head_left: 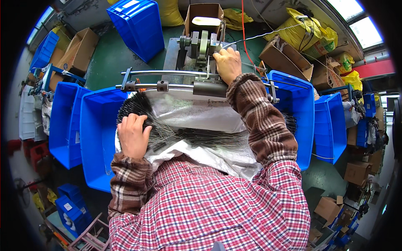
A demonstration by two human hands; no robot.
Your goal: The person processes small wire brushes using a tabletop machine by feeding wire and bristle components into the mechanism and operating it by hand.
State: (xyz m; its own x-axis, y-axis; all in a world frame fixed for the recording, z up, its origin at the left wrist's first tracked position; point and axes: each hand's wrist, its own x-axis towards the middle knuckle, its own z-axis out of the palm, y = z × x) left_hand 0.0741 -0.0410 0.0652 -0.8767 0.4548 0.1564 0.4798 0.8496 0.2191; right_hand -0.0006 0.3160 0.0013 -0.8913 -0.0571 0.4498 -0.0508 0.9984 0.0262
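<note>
A large bundle of thin metal wires (201, 138) with black ends (135, 108) lies across my lap on a white plastic sheet (192, 113). My left hand (134, 136) rests against the bundle's left side, its fingers slightly bent and the thumb apart. Ahead, my right hand (228, 65) is at the right side of a small bench machine (204, 46), its fingers curled in. What those fingers pinch is hidden. Between me and the machine run horizontal metal rods (176, 87) with clamps and a dark sleeve (209, 88).
Blue bins stand close on my left (98, 138) and right (299, 117). A tall blue bin (138, 31) stands at the far left. Cardboard boxes (287, 58) and yellow sacks (299, 31) lie far right. A red cable (243, 33) hangs beside the machine.
</note>
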